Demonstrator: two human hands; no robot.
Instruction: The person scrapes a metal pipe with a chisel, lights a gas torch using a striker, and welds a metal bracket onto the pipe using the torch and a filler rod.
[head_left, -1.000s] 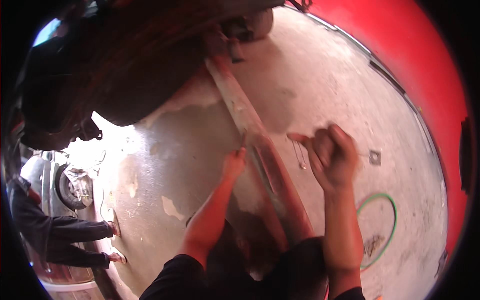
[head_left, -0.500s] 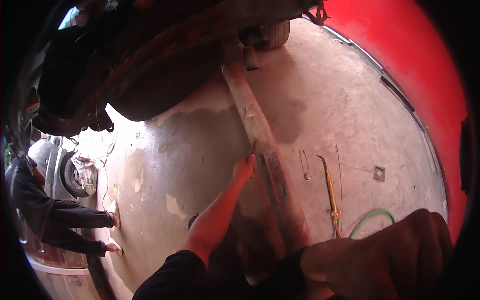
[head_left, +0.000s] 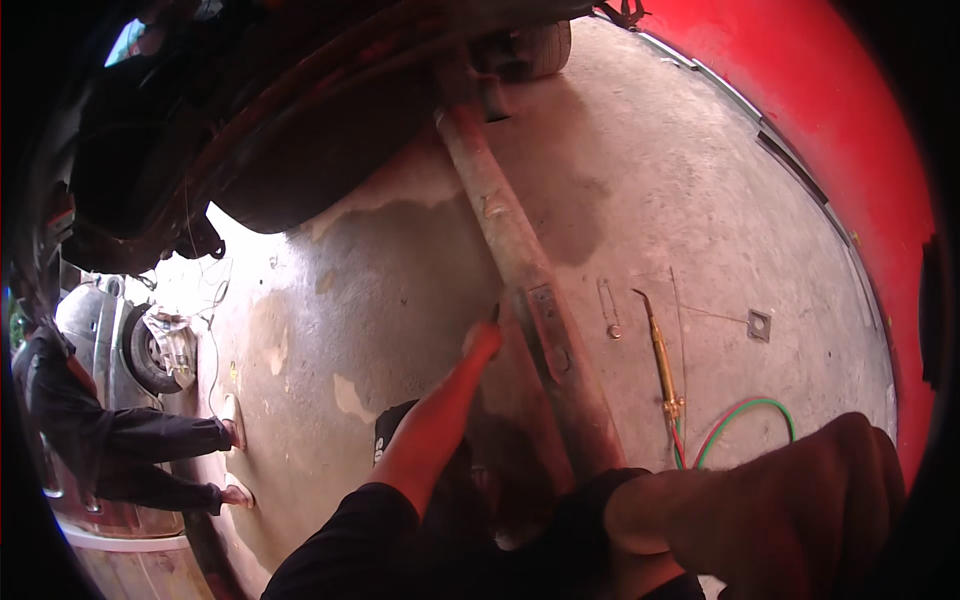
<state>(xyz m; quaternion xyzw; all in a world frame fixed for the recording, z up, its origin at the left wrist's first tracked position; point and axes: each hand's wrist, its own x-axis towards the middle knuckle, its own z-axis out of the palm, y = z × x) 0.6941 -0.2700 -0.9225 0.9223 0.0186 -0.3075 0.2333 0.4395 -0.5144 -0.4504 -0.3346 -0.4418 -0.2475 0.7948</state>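
Observation:
A long, rusty metal beam (head_left: 512,235) runs from near my body toward the underside of a vehicle. It has a slotted plate (head_left: 548,325) on its upper face. My left hand (head_left: 483,341) is closed beside the beam's left edge, blurred, with a thin dark piece (head_left: 496,313) sticking up from it; its kind is too small to tell. Close to the camera at the lower right, my right hand (head_left: 790,510) is in shadow with its fingers curled. Whatever those fingers may hold is hidden.
On the floor right of the beam lie a brass gas torch (head_left: 662,365) with a green and a red hose (head_left: 745,408), a thin rod (head_left: 677,335) and a square plate with a hole (head_left: 759,326). A red panel (head_left: 840,100) borders the right. Another person (head_left: 140,435) stands left.
My left hand has drawn back slightly toward me, and the thin piece's tip has come away from the beam. The right hand stays near the same place. The whole view has shifted slightly.

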